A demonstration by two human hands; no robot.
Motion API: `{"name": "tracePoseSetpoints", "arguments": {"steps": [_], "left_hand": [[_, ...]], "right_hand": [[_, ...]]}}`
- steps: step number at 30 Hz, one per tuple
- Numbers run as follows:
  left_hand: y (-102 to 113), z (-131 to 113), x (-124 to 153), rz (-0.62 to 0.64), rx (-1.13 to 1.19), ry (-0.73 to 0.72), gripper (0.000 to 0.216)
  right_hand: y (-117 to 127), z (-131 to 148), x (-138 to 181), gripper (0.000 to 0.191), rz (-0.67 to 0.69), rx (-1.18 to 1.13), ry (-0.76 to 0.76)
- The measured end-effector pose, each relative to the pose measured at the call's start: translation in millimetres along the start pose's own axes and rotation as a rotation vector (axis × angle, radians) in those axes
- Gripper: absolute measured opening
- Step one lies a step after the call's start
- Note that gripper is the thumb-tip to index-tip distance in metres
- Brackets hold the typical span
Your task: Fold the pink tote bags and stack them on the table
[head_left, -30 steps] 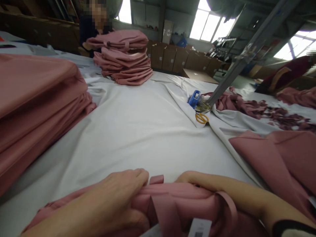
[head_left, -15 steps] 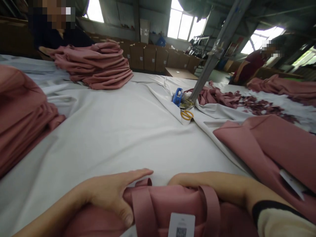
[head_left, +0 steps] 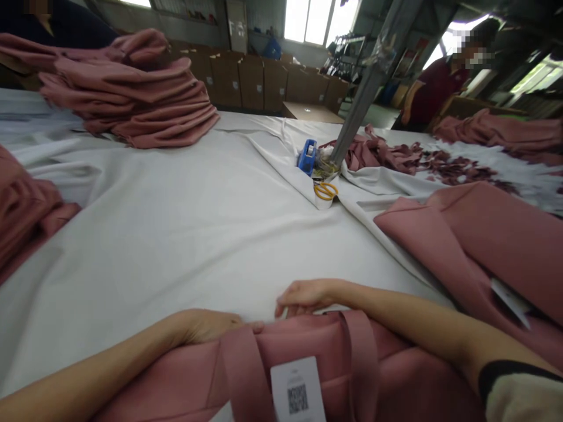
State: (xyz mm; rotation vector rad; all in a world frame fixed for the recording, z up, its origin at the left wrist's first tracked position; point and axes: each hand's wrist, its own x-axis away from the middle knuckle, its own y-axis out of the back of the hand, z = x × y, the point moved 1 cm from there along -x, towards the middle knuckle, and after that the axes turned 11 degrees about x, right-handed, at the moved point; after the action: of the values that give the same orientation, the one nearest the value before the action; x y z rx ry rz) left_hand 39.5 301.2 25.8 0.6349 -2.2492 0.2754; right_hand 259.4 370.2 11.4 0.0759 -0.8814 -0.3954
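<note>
A dusty-pink tote bag (head_left: pixel 308 340) lies close in front of me, two flat strap handles running across it. A white tag with a printed square code (head_left: pixel 298 390) rests on its middle. My left hand (head_left: pixel 211 325) is closed at the bag's far edge, fingertips pressed to the fabric by the left strap and some fingers hidden. My right hand (head_left: pixel 303 298) is just beyond the same edge, right of the left hand, its fingers curled downward. What lies in those curled fingers, if anything, is hidden.
White cloth (head_left: pixel 176 234) covers the table. Yellow-handled scissors (head_left: pixel 325 190) and a blue tool (head_left: pixel 307 157) lie by a metal post (head_left: pixel 363 88). Pink pieces are stacked at left (head_left: pixel 132 94) and spread at right (head_left: pixel 484 246). Two people stand across the table; cardboard boxes (head_left: pixel 250 82) line the back.
My left hand has gone from spread fingers to closed at the bag's edge. The right hand has risen into view from behind the bag. My view has tilted down and shifted right.
</note>
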Motion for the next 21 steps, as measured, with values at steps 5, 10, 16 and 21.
{"name": "tracePoseSetpoints", "arguments": {"steps": [5,10,16,21], "left_hand": [[20.0,6.9,-0.8,-0.382,-0.231,-0.03,0.057],[-21.8,-7.9,44.7,-1.024,-0.431,-0.42,0.045],[-89.8,20.7,33.2,-0.927,-1.131,-0.628,0.075],[-82.7,55.3,1.5,-0.843,-1.024,-0.512,0.075]], "right_hand": [[18.1,-1.9,87.5,0.046,-0.561,0.433,0.144],[-43.4,-32.0,159.1,0.067,-0.925,1.186,0.276],[-78.3,-90.6,126.1,0.088,-0.94,1.295,0.101],[-78.4,-100.3,94.6,0.083,-0.951,1.229,0.091]]}}
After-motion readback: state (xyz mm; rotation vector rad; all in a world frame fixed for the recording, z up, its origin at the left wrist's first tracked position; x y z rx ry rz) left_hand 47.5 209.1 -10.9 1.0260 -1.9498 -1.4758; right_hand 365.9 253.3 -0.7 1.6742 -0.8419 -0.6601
